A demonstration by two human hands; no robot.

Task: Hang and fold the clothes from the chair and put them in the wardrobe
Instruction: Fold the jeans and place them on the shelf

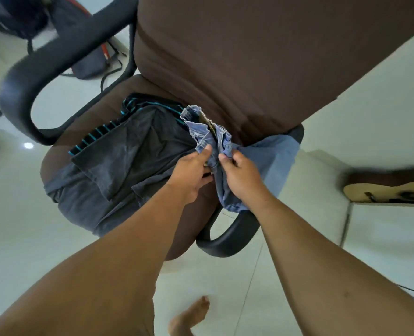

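You look down on a brown office chair (249, 57). Your left hand (191, 170) and right hand (239, 175) both pinch a bunched pair of blue jeans (210, 132), which lies on the seat's right side and trails over the right armrest (230, 236). Denim is probably heavy and limp — take it by the waistband. A dark grey garment (128, 154) and a striped one (99, 134) lie just left on the seat; a guitar (390, 187) lies on the floor at right.
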